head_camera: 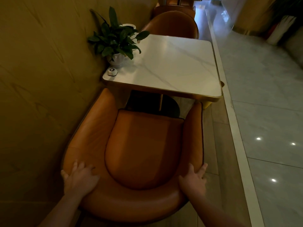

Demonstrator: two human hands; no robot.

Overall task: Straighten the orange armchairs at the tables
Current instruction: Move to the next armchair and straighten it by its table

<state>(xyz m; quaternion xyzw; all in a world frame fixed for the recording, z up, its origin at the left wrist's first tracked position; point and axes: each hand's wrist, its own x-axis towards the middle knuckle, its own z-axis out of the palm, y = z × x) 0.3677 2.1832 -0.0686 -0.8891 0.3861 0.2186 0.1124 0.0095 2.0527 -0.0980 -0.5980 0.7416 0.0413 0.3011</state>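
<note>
Near orange armchair (142, 149) directly below the camera, seat facing the marble-topped table (177, 66), front of the seat just short of the table's near edge, left armrest close against the wall (41, 79). Left hand (80, 177) laid over the curved backrest at its left rear corner: fingers (74, 167) spread apart and draped onto the inner face of the padding, thumb wrapped around the outer side. Right hand (194, 179) at the right rear corner, fingers apart too, fingertips reaching up along the outer rim, palm pressed on the top of the backrest. Backrest thus between the two hands, seat cushion ahead of the fingertips. Second orange armchair (172, 24) at the far side of the table, facing back. On the tabletop's wall-side corner, potted plant (114, 40) and, just in front, small white call button (112, 72). Glossy tiled floor (265, 112) to the right.
</note>
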